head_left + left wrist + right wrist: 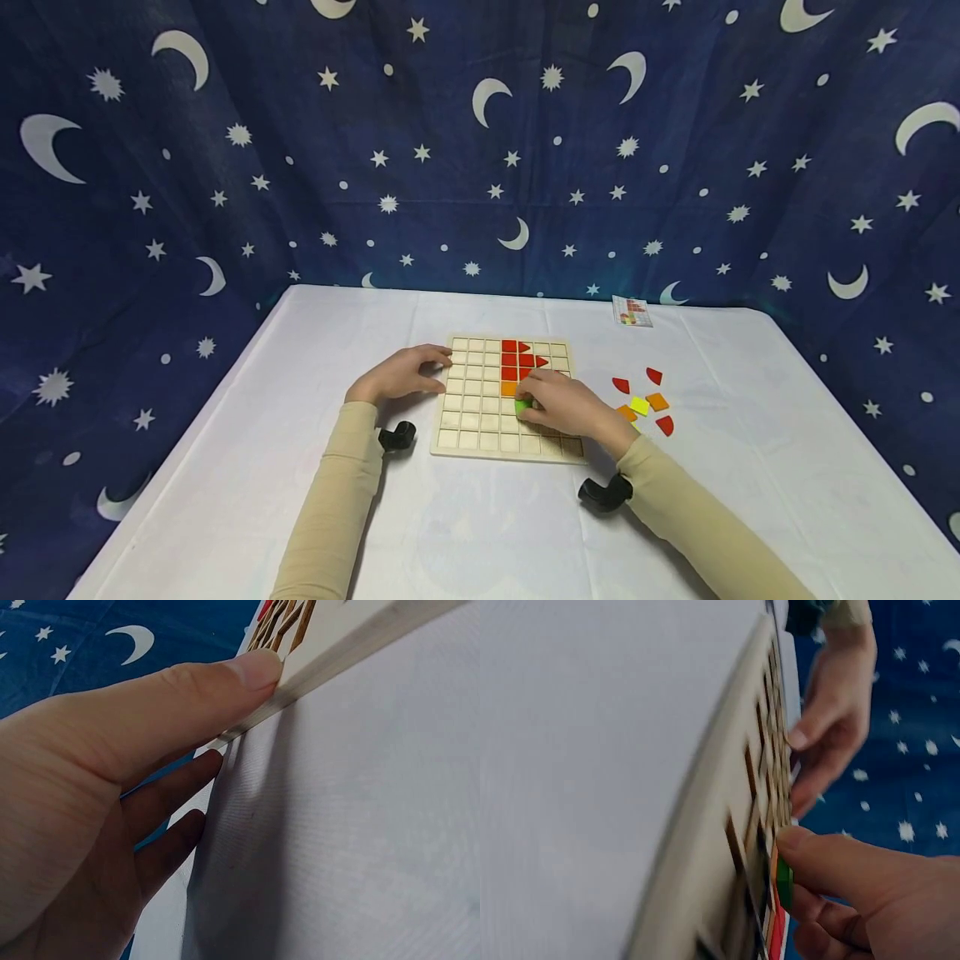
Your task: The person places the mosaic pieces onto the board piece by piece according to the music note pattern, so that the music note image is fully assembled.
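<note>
A wooden grid board (468, 423) lies flat on the table, with red square tiles (510, 360), red triangle-shaped pieces (542, 362) and an orange tile (508, 388) set in its cells. My left hand (405, 372) rests at the board's left edge; in the left wrist view its thumb touches the board's side, fingers fairly straight. Over the board's middle, my right hand (564, 403) pinches a green tile (784, 885) between thumb and fingers, just at the grid's surface. The right hand hides some cells on the board's right side.
Right of the board lie loose pieces: red rounded ones (665, 426), orange diamonds (657, 402) and a yellow piece (639, 406). A printed pattern card (632, 312) lies at the table's back edge. A dark blue curtain (450, 225) with moons and stars hangs behind.
</note>
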Available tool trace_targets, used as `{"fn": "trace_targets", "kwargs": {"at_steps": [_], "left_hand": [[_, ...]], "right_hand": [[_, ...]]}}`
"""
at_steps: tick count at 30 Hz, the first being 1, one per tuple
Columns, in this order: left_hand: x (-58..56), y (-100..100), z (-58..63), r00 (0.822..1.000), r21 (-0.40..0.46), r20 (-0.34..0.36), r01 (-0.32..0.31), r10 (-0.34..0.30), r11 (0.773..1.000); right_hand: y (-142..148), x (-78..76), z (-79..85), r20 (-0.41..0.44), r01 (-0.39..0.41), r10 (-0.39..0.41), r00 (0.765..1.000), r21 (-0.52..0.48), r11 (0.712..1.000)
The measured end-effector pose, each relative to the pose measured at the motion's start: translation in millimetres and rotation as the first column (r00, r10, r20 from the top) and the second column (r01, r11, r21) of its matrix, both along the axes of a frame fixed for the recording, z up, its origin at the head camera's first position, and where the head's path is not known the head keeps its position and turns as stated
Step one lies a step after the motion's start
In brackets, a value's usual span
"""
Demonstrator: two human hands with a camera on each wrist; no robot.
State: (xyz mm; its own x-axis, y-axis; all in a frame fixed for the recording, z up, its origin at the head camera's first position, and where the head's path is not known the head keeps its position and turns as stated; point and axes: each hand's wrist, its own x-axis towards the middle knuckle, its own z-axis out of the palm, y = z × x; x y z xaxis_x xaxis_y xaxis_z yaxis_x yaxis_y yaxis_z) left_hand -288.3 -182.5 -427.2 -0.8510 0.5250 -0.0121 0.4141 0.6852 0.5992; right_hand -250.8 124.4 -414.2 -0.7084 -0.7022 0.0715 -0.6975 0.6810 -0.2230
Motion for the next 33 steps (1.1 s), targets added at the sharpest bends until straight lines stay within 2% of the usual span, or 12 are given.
{"fn": "trace_targets", "kwargs": {"at_steps": [9, 17, 33], "left_hand": [[-3.9, 0, -1.9, 1.000, -0.012, 0.014, -0.004, 0.004, 1.000], [-3.6, -1, -1.7, 1.000, -0.012, 0.017, -0.011, 0.012, 1.000], [-2.2, 1, -2.1, 0.999, 0.004, 0.033, -0.025, 0.025, 1.000]], "right_hand": [[-15, -2.1, -4.4, -0.020, 0.040, -0.041, 0.999, -0.062, 0.997], [-14, -2.9, -4.3, 0.033, 0.041, -0.040, 0.999, -0.040, 0.998], [-12, -2.2, -9.6, 0.035, 0.049, -0.047, 0.998, -0.069, 0.996]]}}
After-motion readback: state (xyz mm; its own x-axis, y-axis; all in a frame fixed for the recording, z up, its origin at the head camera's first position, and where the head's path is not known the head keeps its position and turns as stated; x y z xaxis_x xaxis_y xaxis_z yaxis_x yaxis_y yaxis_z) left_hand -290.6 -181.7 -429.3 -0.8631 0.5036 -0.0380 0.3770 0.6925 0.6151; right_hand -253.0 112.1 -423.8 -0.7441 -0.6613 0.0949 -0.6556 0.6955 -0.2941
